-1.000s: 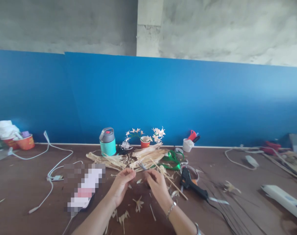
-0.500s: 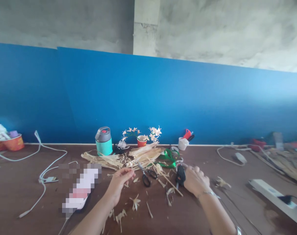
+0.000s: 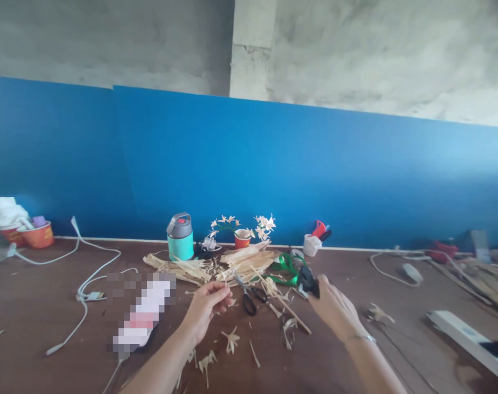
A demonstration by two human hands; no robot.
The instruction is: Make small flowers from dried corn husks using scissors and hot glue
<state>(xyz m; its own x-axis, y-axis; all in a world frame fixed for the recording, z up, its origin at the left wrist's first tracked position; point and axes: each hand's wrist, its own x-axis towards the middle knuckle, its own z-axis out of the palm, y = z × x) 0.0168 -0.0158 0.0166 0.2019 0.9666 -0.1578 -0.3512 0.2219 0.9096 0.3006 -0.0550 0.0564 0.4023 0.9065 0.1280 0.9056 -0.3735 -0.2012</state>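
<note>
My left hand (image 3: 210,306) pinches a small pale piece (image 3: 225,278) between thumb and fingertips, above the brown table. To the right, my right hand (image 3: 333,306) is closed on a black tool (image 3: 307,282), whose exact kind I cannot make out. Black-handled scissors (image 3: 249,295) lie between the hands, beside dried husk strips (image 3: 249,262). A pale husk flower (image 3: 231,340) rests on the table in front. Behind, an orange-red cup (image 3: 242,239) stands by stems of white flowers (image 3: 265,223). Green ribbon (image 3: 288,268) lies near the black tool.
A teal flask (image 3: 180,238) stands at the back left, with a blurred-out phone (image 3: 144,317) nearer. White cables (image 3: 82,284) spread at far left. A white cup (image 3: 311,244) holds red and black items. At right lie a power strip (image 3: 470,339) and more husks (image 3: 487,279).
My right hand has lifted the black tool and turned it to point away from me. My left hand keeps its pinch. The whole view has shifted slightly.
</note>
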